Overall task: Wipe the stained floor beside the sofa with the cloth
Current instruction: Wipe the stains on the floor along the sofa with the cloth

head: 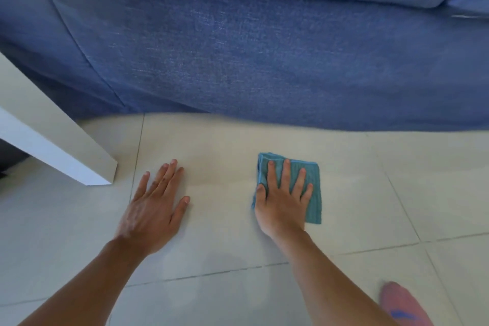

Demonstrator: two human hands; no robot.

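A folded teal cloth (313,193) lies flat on the pale tiled floor (225,167) just in front of the blue sofa (251,61). My right hand (281,198) presses down on the cloth with fingers spread, covering its left half. My left hand (156,206) rests flat on the bare tile to the left, fingers apart, holding nothing. A faint darker smear shows on the tile between the two hands; I cannot tell its edges.
A white furniture leg or panel (66,151) slants down at the left, ending close to my left hand. A pink shape with a blue mark (404,307) sits at the bottom right. Dark grout lines (225,271) cross the floor.
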